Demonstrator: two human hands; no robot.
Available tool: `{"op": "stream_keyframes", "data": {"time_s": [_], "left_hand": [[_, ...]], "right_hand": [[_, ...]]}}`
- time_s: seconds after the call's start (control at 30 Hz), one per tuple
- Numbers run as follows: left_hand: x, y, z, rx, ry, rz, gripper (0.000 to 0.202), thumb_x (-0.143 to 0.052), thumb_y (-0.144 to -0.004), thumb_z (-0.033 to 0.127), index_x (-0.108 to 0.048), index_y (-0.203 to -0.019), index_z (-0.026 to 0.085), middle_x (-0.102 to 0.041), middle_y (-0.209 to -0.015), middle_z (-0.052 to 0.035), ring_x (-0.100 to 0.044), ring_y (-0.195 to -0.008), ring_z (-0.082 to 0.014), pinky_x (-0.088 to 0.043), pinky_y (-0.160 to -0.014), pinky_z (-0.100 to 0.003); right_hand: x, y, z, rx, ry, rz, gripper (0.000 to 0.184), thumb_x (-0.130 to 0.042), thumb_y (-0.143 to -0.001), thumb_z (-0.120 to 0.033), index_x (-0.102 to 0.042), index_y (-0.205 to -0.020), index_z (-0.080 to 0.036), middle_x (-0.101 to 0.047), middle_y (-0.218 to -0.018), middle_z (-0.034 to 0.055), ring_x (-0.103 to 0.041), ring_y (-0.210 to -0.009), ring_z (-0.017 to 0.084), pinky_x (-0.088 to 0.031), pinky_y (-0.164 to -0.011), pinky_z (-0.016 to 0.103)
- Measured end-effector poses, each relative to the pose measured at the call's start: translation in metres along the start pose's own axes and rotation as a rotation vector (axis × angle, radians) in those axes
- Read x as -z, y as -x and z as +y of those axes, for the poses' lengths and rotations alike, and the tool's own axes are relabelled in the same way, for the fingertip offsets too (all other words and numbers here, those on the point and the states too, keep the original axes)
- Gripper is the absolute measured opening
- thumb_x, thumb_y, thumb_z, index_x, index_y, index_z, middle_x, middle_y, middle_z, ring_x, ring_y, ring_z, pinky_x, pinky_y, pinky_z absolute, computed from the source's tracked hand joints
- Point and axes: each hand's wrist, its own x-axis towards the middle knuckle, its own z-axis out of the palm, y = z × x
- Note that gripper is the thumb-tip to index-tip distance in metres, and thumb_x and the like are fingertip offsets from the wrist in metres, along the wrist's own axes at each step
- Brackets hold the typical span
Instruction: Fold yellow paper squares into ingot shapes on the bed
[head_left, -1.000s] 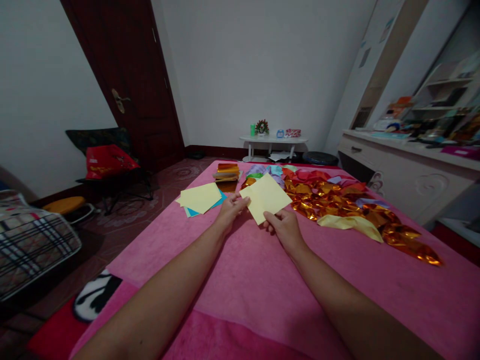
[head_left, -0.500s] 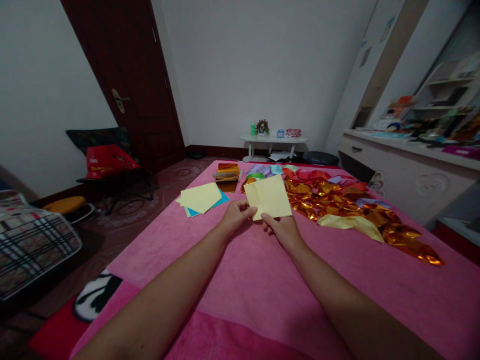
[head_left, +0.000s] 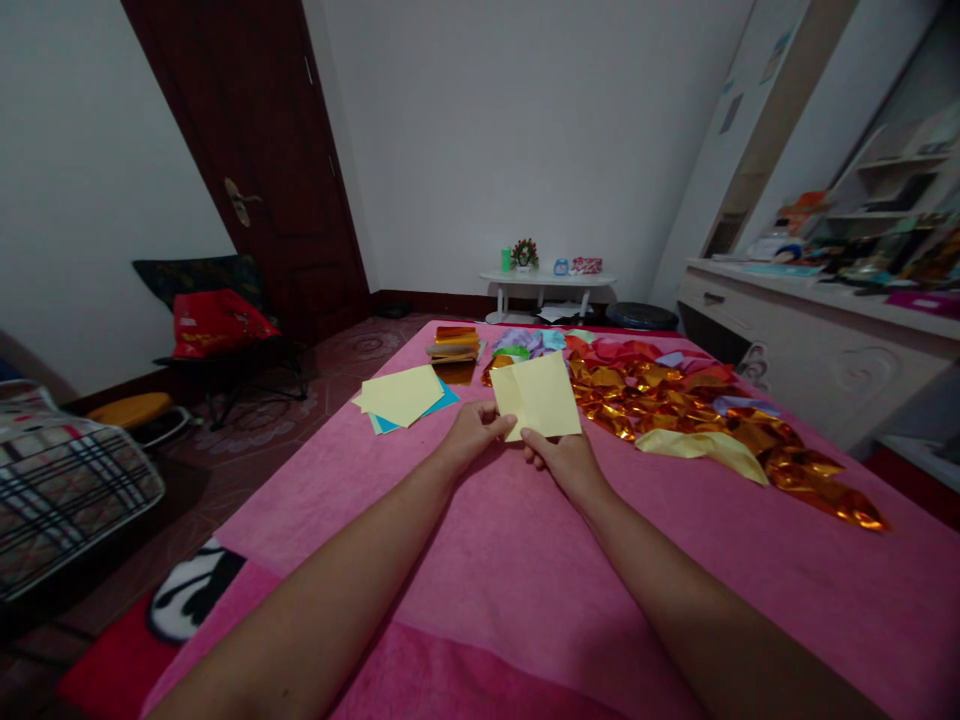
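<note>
Both hands hold a pale yellow sheet of paper [head_left: 538,392] up over the pink cloth, with a faint crease near its left side. My left hand [head_left: 475,430] pinches the lower left corner between thumb and fingers. Along the bottom edge, my right hand [head_left: 561,458] grips with its thumb in front and its fingers behind. To the left lies a small pile of yellow and blue paper sheets [head_left: 401,395]. Behind that sits a stack of gold foil sheets [head_left: 454,345]. Crumpled gold foil pieces [head_left: 630,385] spread out on the right, beside a twisted yellow paper [head_left: 701,450].
A pink cloth [head_left: 480,580] covers the surface under my arms. Purple, green and red crumpled papers [head_left: 525,340] lie at its far side. A small white table [head_left: 551,278] stands by the wall, a cabinet [head_left: 810,330] at right, and a chair with a red bag [head_left: 217,322] at left.
Almost nothing differs. The held yellow paper and the fingers of my right hand have shifted very slightly; both hands keep their grip.
</note>
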Motion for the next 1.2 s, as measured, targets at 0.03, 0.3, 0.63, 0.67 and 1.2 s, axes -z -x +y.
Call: {"op": "stream_keyframes", "data": {"time_s": [0.03, 0.3, 0.63, 0.67, 1.2], "left_hand": [[0.000, 0.000, 0.000, 0.000, -0.003, 0.001, 0.036, -0.071, -0.067, 0.044, -0.057, -0.061, 0.012, -0.051, -0.053, 0.0014, -0.041, -0.049, -0.0078, -0.026, -0.049, -0.022], [0.000, -0.002, -0.003, 0.002, -0.014, 0.011, 0.036, -0.070, -0.067, 0.045, -0.056, -0.059, 0.012, -0.048, -0.053, 0.0023, -0.039, -0.049, -0.0076, -0.026, -0.050, -0.022], [-0.001, -0.002, -0.008, 0.004, -0.058, -0.011, 0.033, -0.065, -0.071, 0.042, -0.058, -0.065, 0.010, -0.053, -0.059, 0.0004, -0.043, -0.053, -0.0085, -0.029, -0.051, -0.021], [-0.002, -0.002, -0.008, 0.004, -0.068, -0.014, 0.033, -0.065, -0.071, 0.042, -0.058, -0.065, 0.010, -0.053, -0.059, 0.0006, -0.043, -0.053, -0.0085, -0.029, -0.051, -0.021], [-0.002, -0.003, -0.010, 0.004, -0.149, -0.020, 0.027, -0.064, -0.072, 0.036, -0.063, -0.066, 0.010, -0.054, -0.060, -0.0006, -0.043, -0.053, -0.0092, -0.030, -0.050, -0.021]], "right_hand": [[0.000, 0.000, 0.000, 0.000, 0.002, 0.000, 0.025, -0.058, -0.076, -0.039, -0.063, -0.073, -0.015, -0.061, -0.054, 0.0007, -0.053, -0.044, 0.011, -0.043, -0.045, 0.022], [0.000, 0.002, -0.004, -0.013, 0.025, -0.007, 0.021, -0.060, -0.074, -0.034, -0.066, -0.078, -0.014, -0.063, -0.056, 0.0017, -0.055, -0.046, 0.012, -0.046, -0.047, 0.023], [0.000, 0.001, 0.005, 0.044, 0.083, -0.035, 0.023, -0.061, -0.075, -0.036, -0.068, -0.082, -0.014, -0.069, -0.063, 0.0048, -0.063, -0.054, 0.015, -0.048, -0.050, 0.023], [0.001, 0.001, 0.006, 0.055, 0.101, -0.049, 0.023, -0.060, -0.076, -0.036, -0.068, -0.080, -0.015, -0.069, -0.064, 0.0051, -0.063, -0.055, 0.016, -0.048, -0.050, 0.023], [0.000, -0.002, 0.008, 0.130, 0.211, -0.086, 0.020, -0.057, -0.077, -0.033, -0.067, -0.072, -0.016, -0.068, -0.061, 0.0032, -0.061, -0.052, 0.014, -0.042, -0.048, 0.022]]}}
